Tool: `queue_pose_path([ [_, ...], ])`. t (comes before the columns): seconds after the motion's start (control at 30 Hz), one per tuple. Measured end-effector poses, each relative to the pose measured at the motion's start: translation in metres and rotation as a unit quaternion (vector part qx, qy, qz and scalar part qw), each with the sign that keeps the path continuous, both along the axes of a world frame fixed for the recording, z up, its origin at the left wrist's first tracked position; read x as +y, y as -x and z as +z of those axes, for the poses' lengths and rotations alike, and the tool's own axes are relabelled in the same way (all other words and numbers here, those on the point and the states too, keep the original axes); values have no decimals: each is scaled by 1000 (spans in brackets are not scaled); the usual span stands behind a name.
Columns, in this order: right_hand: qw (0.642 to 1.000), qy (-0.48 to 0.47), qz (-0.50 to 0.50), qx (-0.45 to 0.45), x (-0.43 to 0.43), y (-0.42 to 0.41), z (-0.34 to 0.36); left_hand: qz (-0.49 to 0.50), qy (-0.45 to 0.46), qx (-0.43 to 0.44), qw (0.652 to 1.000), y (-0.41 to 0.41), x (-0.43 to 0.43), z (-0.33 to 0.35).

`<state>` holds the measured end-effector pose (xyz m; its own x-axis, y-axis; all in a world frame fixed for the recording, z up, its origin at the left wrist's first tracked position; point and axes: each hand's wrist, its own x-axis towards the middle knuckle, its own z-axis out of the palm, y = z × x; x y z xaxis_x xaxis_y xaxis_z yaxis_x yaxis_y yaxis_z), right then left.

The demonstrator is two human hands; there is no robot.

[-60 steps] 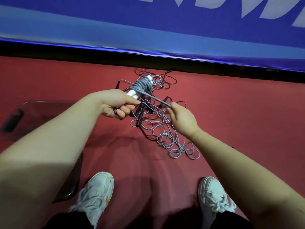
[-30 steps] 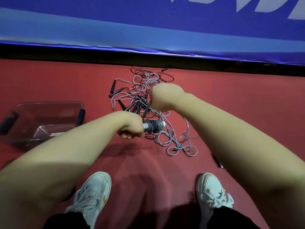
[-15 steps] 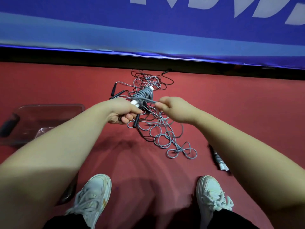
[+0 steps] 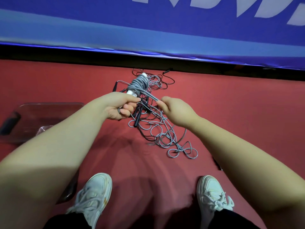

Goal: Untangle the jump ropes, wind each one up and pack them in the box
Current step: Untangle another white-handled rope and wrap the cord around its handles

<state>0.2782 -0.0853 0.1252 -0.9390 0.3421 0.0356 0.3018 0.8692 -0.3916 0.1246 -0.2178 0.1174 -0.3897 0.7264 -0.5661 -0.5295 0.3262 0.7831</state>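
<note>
red floor (image 4: 231, 104) bears a clear box (image 4: 49, 106); left hand (image 4: 118, 106) grips the wound rope (image 4: 138, 84), right hand (image 4: 176, 111) pinches its tail.

A single wide-angle camera sits on the person's head and looks forward and steeply down, so both forearms enter from the lower corners and the left hand (image 4: 118, 105) and right hand (image 4: 177, 111) meet close below the lens, near the frame's centre. The white shoes (image 4: 92, 195) stand at the bottom edge directly beneath it, the red floor (image 4: 239, 104) fills the middle, and the blue banner (image 4: 99, 22) crosses the top, bowed by the lens. The jump ropes (image 4: 161, 129) lie just past the hands, and the left edge cuts the clear box (image 4: 41, 116).
</note>
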Motion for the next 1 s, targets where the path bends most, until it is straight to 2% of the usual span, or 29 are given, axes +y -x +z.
queue_pose_path([
  [0.13, 998, 35, 57, -16, 1, -11, -24, -17, -53, -23, 998, -7, -7, 10],
  [0.2, 996, 20, 78, -26, -8, -11, -36, -43, -77, -15, 996, -16, -5, 16],
  [0.33, 998, 15, 59, 25, -15, -5, -45, -74, -103, 24, 992, -24, -3, 25],
  [0.43, 998, 27, 32, 42, -5, -3, -42, -154, -75, 74, 982, -26, -9, 28],
  [0.5, 998, 51, 26, 13, 5, -3, -39, -256, -28, 126, 958, -31, -13, 32],
  [0.53, 997, 62, 41, -15, 8, -4, -37, -316, 4, 161, 935, -35, -14, 34],
  [0.63, 980, 119, 89, -132, 15, -4, -27, -470, 101, 254, 840, -48, -13, 32],
  [0.77, 960, -56, 149, -231, 12, 6, -6, -543, 223, 374, 718, -64, -4, 13],
  [0.8, 956, -89, 155, -233, 10, 9, 0, -540, 249, 392, 702, -66, -2, 6],
  [0.87, 949, -145, 153, -235, 2, 16, 10, -501, 289, 419, 701, -67, 3, -9],
  [1.0, 956, -170, 136, -196, -22, 27, 18, -384, 319, 445, 743, -60, 11, -19],
])
